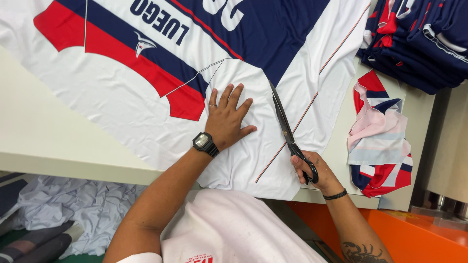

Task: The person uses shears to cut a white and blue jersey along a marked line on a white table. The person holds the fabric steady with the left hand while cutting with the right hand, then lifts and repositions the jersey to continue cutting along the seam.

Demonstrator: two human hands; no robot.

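Table (53,141) of pale cream fills the left and runs under a wide sheet of printed cloth (146,107) — white with red and navy bands. To the right lie a small heap of cut pieces (380,141) and, at the top corner, a stack of folded navy garments (419,39). Below the table edge sits crumpled grey fabric (73,204), and an orange surface (414,234) shows at lower right. The cloth runs off the top of the view, and the stack is cut off too; what lies under the table is hard to make out, perhaps more scraps. The left hand (226,119) rests flat on the cloth, fingers spread, gripping nothing. The right hand (312,170) is clenched through the handles of black scissors (287,131) — blades pointing away, lying along a thin printed line on the cloth.
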